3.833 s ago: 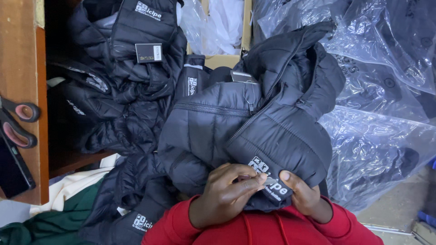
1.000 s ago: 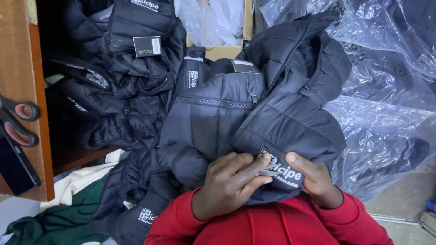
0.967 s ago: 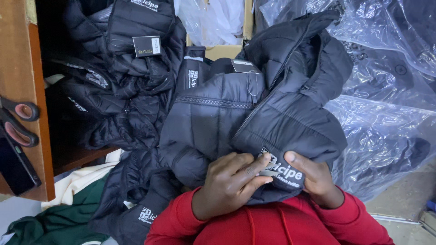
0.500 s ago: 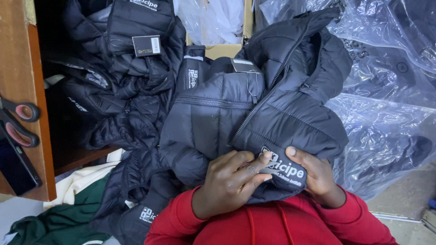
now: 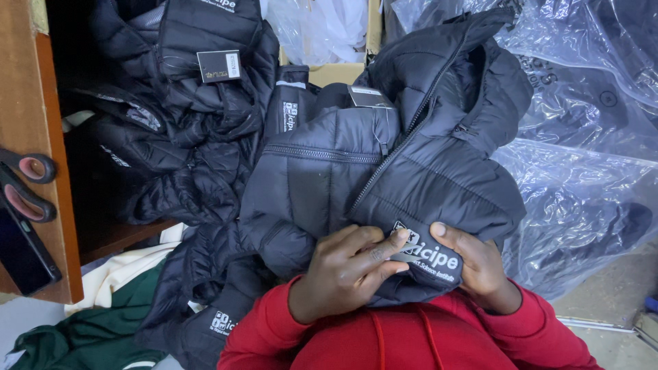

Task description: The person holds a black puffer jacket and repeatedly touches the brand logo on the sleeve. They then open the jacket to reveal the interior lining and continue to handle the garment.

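Left hand (image 5: 343, 270) pinches a small white-printed logo patch (image 5: 428, 253) on the black quilted puffer jacket (image 5: 384, 178); fingers curled shut. Right hand (image 5: 476, 264) grips the jacket's fabric beside it.

Two hands: left (image 5: 346, 270), right (image 5: 476, 264). One black puffer jacket (image 5: 384, 178) held; others piled (image 5: 199, 116), number unclear. One pair of scissors (image 5: 27, 185). One dark phone (image 5: 24, 257). Two hang tags (image 5: 219, 66) (image 5: 370, 97).

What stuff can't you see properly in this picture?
Head view only:
- Left hand: a thin tool between its fingers, too small to identify.
- Right hand: its fingers are tucked under the black jacket.
- Scissors: blades cut off by the left edge.
- Clear plastic bags: glare blurs the dark contents.
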